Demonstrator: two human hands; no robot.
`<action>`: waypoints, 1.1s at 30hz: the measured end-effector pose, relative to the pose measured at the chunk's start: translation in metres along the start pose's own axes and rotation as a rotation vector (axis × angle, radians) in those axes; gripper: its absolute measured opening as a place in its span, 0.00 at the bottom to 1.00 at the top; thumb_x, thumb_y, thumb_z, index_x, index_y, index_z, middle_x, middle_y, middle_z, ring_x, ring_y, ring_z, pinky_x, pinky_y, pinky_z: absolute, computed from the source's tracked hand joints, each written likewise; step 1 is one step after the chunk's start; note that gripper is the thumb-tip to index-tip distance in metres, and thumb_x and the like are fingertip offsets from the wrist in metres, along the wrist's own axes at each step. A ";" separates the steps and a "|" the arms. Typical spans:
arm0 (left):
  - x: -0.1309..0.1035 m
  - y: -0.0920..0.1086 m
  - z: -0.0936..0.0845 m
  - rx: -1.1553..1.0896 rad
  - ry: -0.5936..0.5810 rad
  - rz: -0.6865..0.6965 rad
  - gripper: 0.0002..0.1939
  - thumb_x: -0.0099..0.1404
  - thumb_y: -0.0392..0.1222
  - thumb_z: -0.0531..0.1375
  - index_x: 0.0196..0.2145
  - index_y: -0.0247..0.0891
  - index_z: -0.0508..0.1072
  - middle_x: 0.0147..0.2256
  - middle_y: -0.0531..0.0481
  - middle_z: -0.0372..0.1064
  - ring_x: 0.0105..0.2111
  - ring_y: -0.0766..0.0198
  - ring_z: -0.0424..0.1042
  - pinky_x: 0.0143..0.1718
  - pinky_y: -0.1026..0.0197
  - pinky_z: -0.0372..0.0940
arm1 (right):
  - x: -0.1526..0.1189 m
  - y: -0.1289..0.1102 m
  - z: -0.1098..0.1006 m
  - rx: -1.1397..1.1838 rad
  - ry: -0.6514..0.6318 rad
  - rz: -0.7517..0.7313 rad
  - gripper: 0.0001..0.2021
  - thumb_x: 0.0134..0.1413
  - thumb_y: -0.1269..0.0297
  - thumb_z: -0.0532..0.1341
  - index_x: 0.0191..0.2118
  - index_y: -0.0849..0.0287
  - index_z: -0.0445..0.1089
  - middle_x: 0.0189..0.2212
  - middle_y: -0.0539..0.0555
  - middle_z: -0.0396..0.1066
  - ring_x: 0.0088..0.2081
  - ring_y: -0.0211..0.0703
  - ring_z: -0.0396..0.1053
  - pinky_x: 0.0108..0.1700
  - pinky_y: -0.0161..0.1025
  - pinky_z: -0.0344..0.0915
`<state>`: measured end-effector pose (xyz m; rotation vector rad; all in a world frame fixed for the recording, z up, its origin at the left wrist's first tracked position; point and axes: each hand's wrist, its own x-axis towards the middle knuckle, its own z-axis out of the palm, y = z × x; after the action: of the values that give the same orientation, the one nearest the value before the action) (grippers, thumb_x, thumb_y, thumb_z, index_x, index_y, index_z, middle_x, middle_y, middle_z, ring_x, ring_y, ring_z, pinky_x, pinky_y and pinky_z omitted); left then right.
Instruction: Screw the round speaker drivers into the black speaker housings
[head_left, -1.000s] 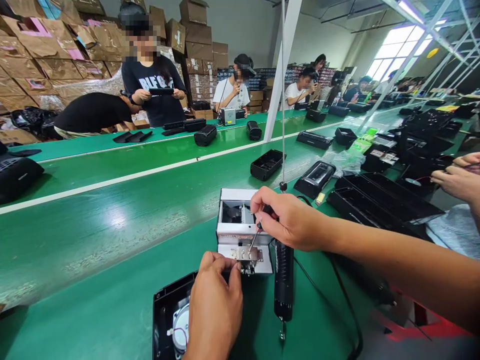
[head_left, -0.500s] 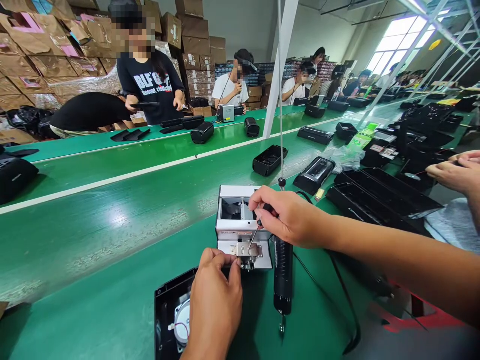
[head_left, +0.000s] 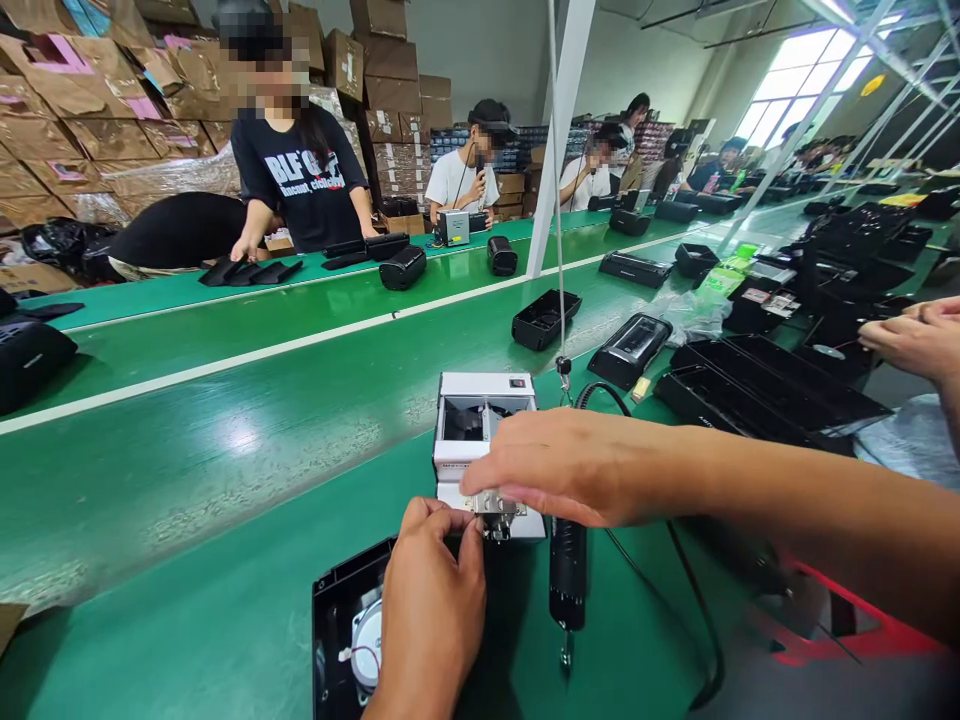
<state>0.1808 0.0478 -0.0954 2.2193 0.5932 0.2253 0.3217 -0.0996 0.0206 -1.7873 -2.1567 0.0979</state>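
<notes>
A white screw feeder [head_left: 450,425] with a red switch stands on the green bench in front of me. My left hand [head_left: 435,580] pinches at the front of the feeder's metal outlet plate [head_left: 491,503]; what its fingertips hold is too small to make out. Reaching in from the right, my right hand [head_left: 551,465] lies palm down over the feeder, fingers bent toward the plate. Anything within that hand is hidden. Just right of the feeder, a black electric screwdriver [head_left: 568,580] hangs bit down from a cord. Beside my left wrist lies a black housing [head_left: 330,640] with a round speaker [head_left: 367,645].
A conveyor belt [head_left: 225,430] runs behind the feeder, carrying an open black case [head_left: 546,318] and other black housings. Black panels [head_left: 757,395] are piled on the right. A co-worker's hands [head_left: 911,335] show at the right edge. Several people work across the belt.
My right hand has turned palm down and lowered over the outlet plate; the thin tool it held is out of sight. My left hand stays put. The co-worker opposite reaches to black parts.
</notes>
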 end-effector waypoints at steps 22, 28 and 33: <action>-0.001 0.006 0.000 -0.041 -0.032 -0.066 0.17 0.66 0.52 0.52 0.32 0.42 0.76 0.40 0.48 0.67 0.34 0.59 0.72 0.39 0.52 0.64 | -0.013 -0.004 0.059 -0.180 0.753 0.190 0.18 0.67 0.77 0.53 0.59 0.60 0.57 0.40 0.56 0.77 0.34 0.41 0.76 0.34 0.37 0.71; 0.000 0.004 0.001 -0.038 -0.039 -0.061 0.18 0.66 0.54 0.52 0.33 0.42 0.77 0.41 0.48 0.68 0.36 0.58 0.72 0.41 0.52 0.64 | 0.007 -0.032 0.031 0.188 0.921 0.201 0.16 0.72 0.73 0.52 0.61 0.53 0.60 0.36 0.48 0.69 0.27 0.35 0.66 0.31 0.35 0.68; 0.001 0.003 0.003 -0.053 -0.032 -0.072 0.18 0.65 0.55 0.53 0.33 0.42 0.77 0.41 0.48 0.68 0.34 0.58 0.72 0.40 0.51 0.65 | -0.021 -0.057 0.055 0.118 0.643 0.817 0.06 0.69 0.66 0.63 0.38 0.53 0.76 0.28 0.48 0.74 0.30 0.40 0.73 0.31 0.37 0.65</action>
<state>0.1832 0.0448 -0.0952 2.1425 0.6412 0.1666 0.2549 -0.1227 -0.0200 -2.1276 -0.9055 -0.1381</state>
